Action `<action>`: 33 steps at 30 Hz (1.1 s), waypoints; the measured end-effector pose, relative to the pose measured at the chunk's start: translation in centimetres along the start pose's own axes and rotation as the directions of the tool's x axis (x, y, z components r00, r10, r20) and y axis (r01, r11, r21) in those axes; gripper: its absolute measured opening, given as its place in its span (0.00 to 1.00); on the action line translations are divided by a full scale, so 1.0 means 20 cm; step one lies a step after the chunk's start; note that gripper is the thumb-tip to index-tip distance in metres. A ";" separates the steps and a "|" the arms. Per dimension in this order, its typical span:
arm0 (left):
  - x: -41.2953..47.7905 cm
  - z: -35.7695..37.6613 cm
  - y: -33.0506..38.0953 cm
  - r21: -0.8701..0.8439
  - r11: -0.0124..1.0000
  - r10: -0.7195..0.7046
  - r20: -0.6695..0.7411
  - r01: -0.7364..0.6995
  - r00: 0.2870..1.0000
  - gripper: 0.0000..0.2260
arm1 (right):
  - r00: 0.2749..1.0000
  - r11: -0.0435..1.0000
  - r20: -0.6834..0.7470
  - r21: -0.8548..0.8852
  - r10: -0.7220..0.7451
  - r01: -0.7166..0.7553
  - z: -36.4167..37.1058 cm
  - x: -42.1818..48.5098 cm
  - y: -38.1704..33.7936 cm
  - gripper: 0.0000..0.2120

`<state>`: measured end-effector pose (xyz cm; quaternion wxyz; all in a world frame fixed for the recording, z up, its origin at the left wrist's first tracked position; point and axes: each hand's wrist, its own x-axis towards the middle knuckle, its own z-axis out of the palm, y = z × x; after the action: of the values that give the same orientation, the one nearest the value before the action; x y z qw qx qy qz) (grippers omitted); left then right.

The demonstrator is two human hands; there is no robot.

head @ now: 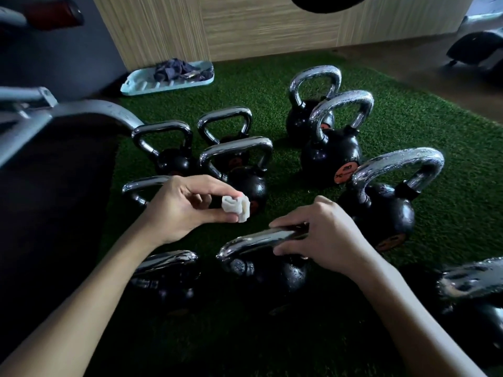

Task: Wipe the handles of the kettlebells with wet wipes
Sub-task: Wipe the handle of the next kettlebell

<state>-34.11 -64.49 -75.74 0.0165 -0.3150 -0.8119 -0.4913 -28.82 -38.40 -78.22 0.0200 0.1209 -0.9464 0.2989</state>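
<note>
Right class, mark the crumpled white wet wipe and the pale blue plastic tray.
crumpled white wet wipe (235, 208): head view, middle of the wad.
pale blue plastic tray (140, 82): head view, bare left part.

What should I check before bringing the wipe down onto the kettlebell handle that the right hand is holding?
1. Wipe in hand: left hand pinches crumpled white wet wipe, ok.
2. Kettlebell steadied: right hand grips curved chrome handle of nearest black kettlebell, ok.
3. Wipe touching that handle: not ok, held apart above it.
4. Handle's left stretch uncovered: ok.
5. Wipe wet enough: cannot tell.
</note>
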 end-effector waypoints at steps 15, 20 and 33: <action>0.14 0.18 0.16 0.215 0.943 0.235 0.104 -0.253 0.966 0.23 | 0.986 0.515 0.123 0.841 0.116 -0.165 -0.12 -0.11 -0.02 0.13; 0.24 0.18 0.20 0.386 0.896 0.018 0.465 -0.220 0.885 0.26 | 0.851 0.613 -0.254 0.784 0.460 -0.098 -0.14 -0.23 0.07 0.08; 0.44 0.19 0.14 0.586 0.791 -0.269 0.594 -0.178 0.758 0.21 | 0.541 0.755 -0.582 0.633 0.608 -0.167 0.37 -0.23 0.19 0.12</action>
<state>-38.63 -56.16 -72.53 -0.1783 -0.4213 -0.8871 -0.0620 -24.97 -38.64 -86.92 0.3132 -0.2378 -0.7338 0.5539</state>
